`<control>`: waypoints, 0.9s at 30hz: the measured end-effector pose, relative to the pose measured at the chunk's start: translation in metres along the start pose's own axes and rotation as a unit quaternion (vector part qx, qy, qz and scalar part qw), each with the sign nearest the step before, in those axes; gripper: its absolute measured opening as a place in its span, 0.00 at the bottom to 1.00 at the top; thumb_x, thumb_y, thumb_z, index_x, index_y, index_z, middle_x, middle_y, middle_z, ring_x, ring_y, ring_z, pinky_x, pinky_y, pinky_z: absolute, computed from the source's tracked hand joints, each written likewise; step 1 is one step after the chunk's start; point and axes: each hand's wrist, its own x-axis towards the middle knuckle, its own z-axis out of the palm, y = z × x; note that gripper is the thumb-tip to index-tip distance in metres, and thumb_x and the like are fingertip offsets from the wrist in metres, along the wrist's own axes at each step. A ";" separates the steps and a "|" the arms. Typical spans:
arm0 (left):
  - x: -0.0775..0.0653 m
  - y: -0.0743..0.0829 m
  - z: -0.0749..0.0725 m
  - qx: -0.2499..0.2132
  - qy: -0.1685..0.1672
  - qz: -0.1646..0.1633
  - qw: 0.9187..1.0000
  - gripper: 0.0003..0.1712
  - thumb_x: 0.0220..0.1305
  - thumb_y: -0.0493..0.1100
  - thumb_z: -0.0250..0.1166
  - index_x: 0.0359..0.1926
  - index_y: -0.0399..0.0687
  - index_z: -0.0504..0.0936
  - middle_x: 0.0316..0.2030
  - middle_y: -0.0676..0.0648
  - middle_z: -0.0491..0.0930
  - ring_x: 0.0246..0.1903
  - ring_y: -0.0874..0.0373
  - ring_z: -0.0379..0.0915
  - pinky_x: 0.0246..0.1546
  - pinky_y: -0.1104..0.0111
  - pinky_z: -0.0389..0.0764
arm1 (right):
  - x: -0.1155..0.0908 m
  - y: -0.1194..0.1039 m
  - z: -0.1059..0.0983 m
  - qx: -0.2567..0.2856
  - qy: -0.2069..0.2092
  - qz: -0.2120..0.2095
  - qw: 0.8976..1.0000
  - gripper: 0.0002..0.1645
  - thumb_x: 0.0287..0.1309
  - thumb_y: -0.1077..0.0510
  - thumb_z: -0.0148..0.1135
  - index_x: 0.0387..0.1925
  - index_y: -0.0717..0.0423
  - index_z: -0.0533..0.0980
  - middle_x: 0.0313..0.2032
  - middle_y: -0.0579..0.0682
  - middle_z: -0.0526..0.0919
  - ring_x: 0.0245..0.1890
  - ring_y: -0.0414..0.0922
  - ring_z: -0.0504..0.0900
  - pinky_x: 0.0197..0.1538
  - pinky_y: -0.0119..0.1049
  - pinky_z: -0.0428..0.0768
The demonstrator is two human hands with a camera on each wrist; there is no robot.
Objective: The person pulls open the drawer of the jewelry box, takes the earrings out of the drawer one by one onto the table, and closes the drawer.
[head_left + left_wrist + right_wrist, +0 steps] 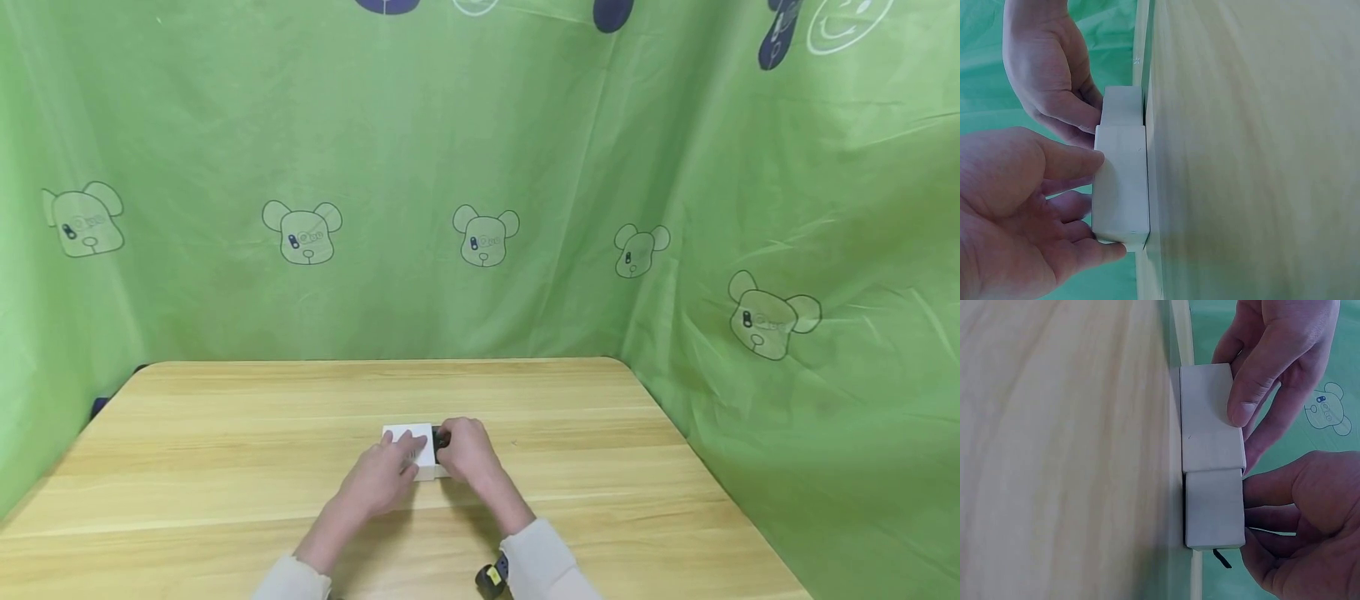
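A white cardboard box lies on the wooden table, its outer sleeve [422, 431] on the left and its inner tray [1215, 509] slid partway out to the right. Dark contents [437, 450] show in the exposed tray, and a thin black strip [1222, 558] pokes out at its right end. My left hand [381, 477] holds the sleeve, some fingers spread over its top and the thumb at the near side. With curled fingers, my right hand [467, 451] grips the tray from above; its fingertips are partly hidden at the dark contents.
The light wood table [225, 467] stretches out around the box. A green curtain [390, 292] with bear faces hangs behind and beside it. A black device with a yellow mark [491, 578] sits by my right cuff.
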 end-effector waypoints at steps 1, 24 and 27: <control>0.000 0.000 0.000 0.000 0.001 0.001 1.000 0.24 0.69 0.35 0.62 0.65 0.43 0.78 0.67 0.30 0.71 0.68 0.25 0.62 0.69 0.35 0.63 | 0.000 0.000 0.000 0.001 0.000 0.000 1.000 0.17 0.48 0.73 0.65 0.43 0.67 0.83 0.44 0.65 0.86 0.42 0.54 0.83 0.45 0.48 0.89; 0.001 -0.001 0.000 0.008 0.000 0.009 1.000 0.24 0.69 0.36 0.62 0.65 0.42 0.78 0.67 0.30 0.72 0.68 0.24 0.62 0.69 0.35 0.64 | -0.001 -0.002 -0.003 -0.019 -0.005 -0.007 1.000 0.09 0.49 0.72 0.65 0.36 0.65 0.82 0.33 0.57 0.84 0.33 0.48 0.79 0.37 0.40 0.84; 0.001 -0.001 0.000 0.007 0.000 0.010 1.000 0.24 0.69 0.36 0.62 0.65 0.42 0.78 0.67 0.30 0.72 0.68 0.24 0.62 0.69 0.34 0.64 | 0.000 -0.002 -0.002 -0.022 -0.003 -0.008 1.000 0.10 0.48 0.74 0.64 0.35 0.64 0.81 0.32 0.56 0.83 0.32 0.47 0.77 0.35 0.37 0.82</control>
